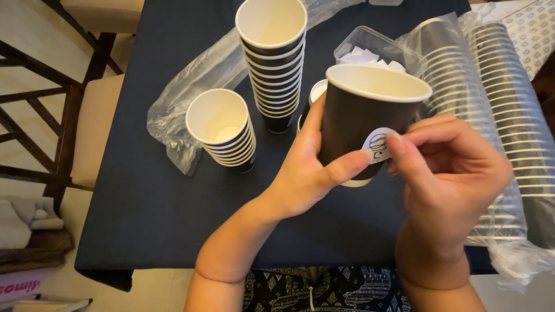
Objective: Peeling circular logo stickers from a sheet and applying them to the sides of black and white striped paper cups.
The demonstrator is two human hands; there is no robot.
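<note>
- Left hand (306, 173) gripped a black cup (361, 118) upright above the table (150, 190).
- Right hand (448, 167) pinched a white sticker (378, 143) against the cup's side.
- Two cup stacks (274, 63) stood just behind, near a plastic tub (376, 49).

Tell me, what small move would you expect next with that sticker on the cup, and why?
Probably pressing it flat. The right hand pinches the white round sticker against the side of the black paper cup, which the left hand steadies. The sticker's edge seems partly lifted, so a thumb rub would likely seat it.
</note>
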